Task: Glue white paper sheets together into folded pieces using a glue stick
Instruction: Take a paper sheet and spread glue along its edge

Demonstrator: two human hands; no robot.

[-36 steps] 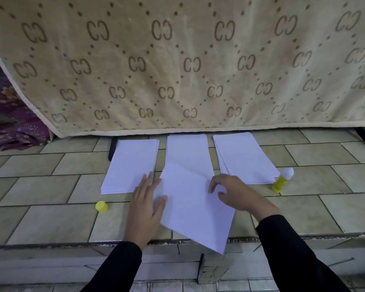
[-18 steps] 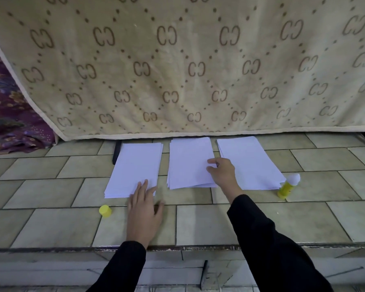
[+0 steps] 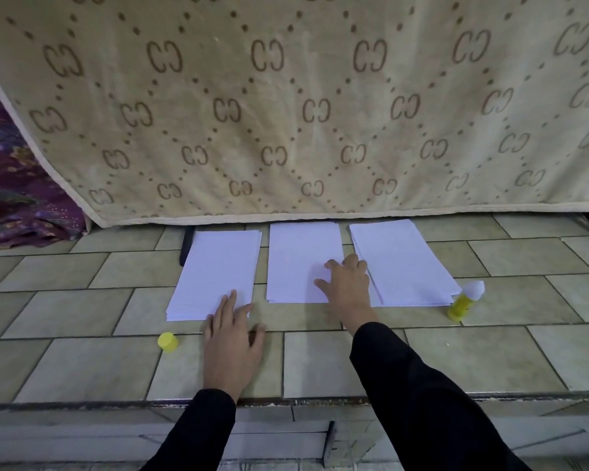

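Three stacks of white paper lie side by side on the tiled ledge: a left stack [image 3: 218, 273], a middle stack [image 3: 300, 256] and a right stack [image 3: 402, 260]. My right hand [image 3: 347, 287] lies flat with spread fingers on the middle stack's near right corner. My left hand [image 3: 233, 345] rests flat on the tiles, its fingertips touching the left stack's near edge. An uncapped yellow glue stick [image 3: 464, 300] stands tilted by the right stack's near corner. Its yellow cap [image 3: 167, 341] sits on the tiles left of my left hand.
A beige patterned blanket [image 3: 286, 107] hangs behind the stacks down to the ledge [image 3: 456, 355]. Purple patterned cloth [image 3: 17, 198] lies at the far left. The ledge's front edge drops off just below my wrists. A dark bar [image 3: 186, 246] shows behind the left stack.
The sheet my hands held a second ago now lies on the middle stack. My right hand moved onto that stack and flattened. My left hand slid slightly back on the tiles.
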